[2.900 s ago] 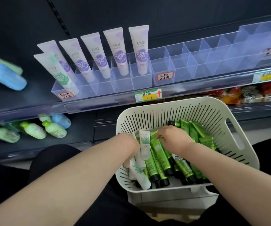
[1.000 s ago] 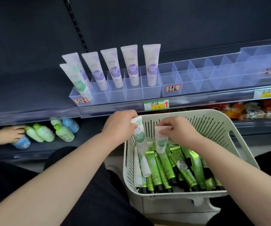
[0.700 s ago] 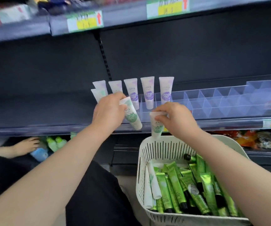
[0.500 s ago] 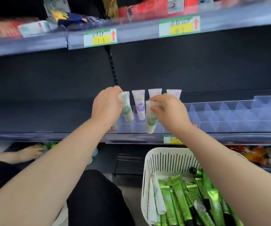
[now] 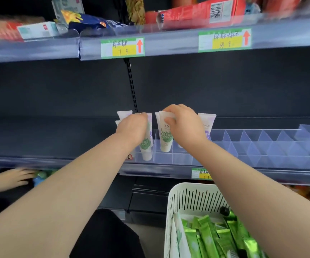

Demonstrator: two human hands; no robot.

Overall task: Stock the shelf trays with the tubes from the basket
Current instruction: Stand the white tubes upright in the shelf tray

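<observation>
My left hand (image 5: 132,127) grips a white tube with a green label (image 5: 146,148), its cap end down in a front cell of the clear shelf tray (image 5: 262,146). My right hand (image 5: 185,125) pinches the crimped top of a second white-and-green tube (image 5: 166,138), which stands upright over the neighbouring cell. Purple-label tubes (image 5: 208,125) stand in the back row, partly hidden by both hands. The white slotted basket (image 5: 193,198) at the lower right holds several green tubes (image 5: 208,237) and a white one.
The tray's cells to the right stand without tubes. An upper shelf (image 5: 150,47) with price tags and packaged goods overhangs the tray. Another person's hand (image 5: 10,178) reaches among bottles on the lower shelf at the left.
Both hands rose from the basket, each with a white-and-green tube, and brought the tubes down into the tray's front cells. The view tilted upward.
</observation>
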